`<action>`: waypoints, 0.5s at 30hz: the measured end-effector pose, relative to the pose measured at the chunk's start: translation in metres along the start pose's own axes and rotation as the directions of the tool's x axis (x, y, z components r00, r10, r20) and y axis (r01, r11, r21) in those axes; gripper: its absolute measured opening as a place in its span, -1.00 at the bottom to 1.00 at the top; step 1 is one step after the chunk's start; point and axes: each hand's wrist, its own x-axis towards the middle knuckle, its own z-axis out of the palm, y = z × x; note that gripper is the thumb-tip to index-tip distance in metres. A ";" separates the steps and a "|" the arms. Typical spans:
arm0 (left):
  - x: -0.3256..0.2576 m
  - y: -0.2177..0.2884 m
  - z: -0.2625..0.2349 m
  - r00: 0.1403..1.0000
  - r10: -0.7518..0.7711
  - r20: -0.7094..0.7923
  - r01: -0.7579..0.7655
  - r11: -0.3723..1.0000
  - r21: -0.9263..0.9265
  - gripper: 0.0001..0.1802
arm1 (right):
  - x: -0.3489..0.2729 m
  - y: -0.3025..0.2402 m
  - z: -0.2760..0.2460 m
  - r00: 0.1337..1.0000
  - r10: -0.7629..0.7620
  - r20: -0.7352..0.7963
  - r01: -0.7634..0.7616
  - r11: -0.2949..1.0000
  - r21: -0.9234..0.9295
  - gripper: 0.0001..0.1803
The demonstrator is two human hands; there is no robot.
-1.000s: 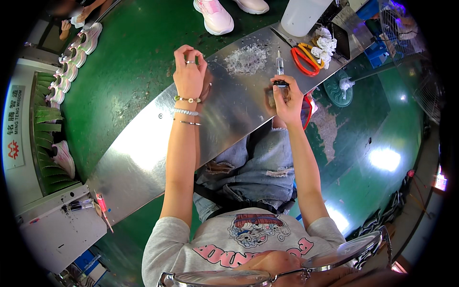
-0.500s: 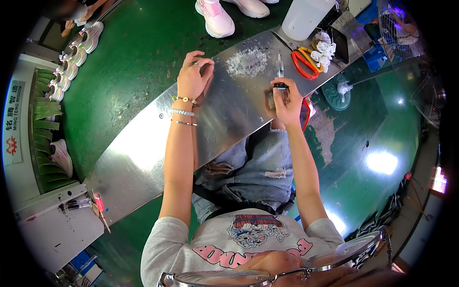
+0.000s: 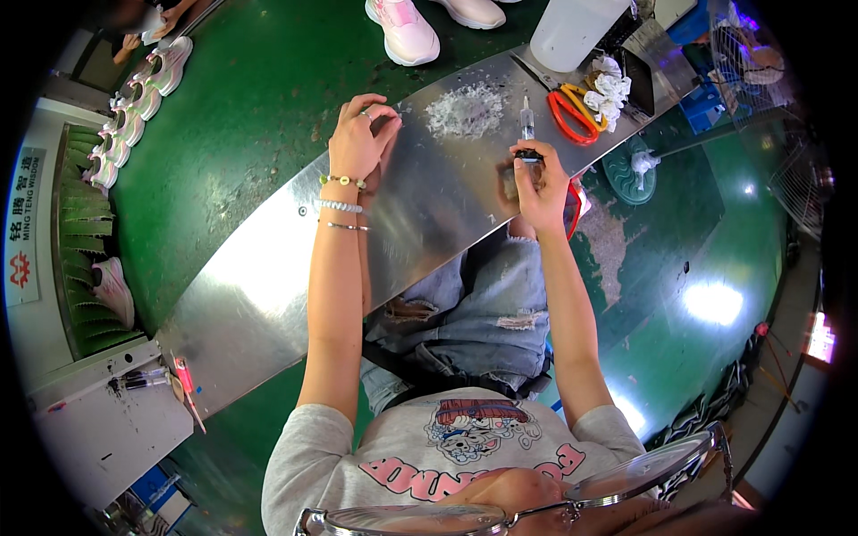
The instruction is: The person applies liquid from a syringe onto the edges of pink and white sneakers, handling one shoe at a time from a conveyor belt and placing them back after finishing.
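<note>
In my right hand (image 3: 541, 189) is a slim clear syringe (image 3: 527, 123) with a dark end. Its narrow tip points away from me, over the metal bench (image 3: 429, 223). My fingers are closed round its rear part, near the bench's near edge. My left hand (image 3: 359, 143) rests at the far edge of the bench, fingers loosely bent and apart, with no thing visible in it. Between the hands, farther off, lies a heap of white shreds (image 3: 465, 111). Just right of the syringe are scissors (image 3: 572, 118) with red-orange handles.
Behind the scissors stand a translucent white tub (image 3: 572, 36), crumpled white tissue (image 3: 609, 94) and a black tray (image 3: 636, 82). Pale pink shoes (image 3: 402, 31) are beyond the bench; more shoes (image 3: 143, 103) line the left. A fan (image 3: 760, 54) stands at the far right.
My right hand and the syringe have shifted very slightly away from me. My left hand has stayed nearly still at the bench edge.
</note>
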 end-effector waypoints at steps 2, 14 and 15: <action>-0.001 -0.007 0.001 1.000 -0.002 0.002 0.002 1.000 -0.009 -0.88 | 0.000 0.001 0.001 1.000 0.010 0.005 -0.010 1.000 0.002 -0.75; -0.004 -0.002 0.002 0.999 -0.023 -0.041 0.023 1.000 -0.004 -0.82 | 0.000 -0.001 0.002 1.000 0.023 0.017 -0.023 1.000 0.019 -0.75; -0.003 -0.001 0.002 0.999 -0.022 -0.032 0.022 1.000 -0.005 -0.84 | -0.001 -0.001 0.002 0.999 0.030 0.016 -0.030 0.999 0.016 -0.75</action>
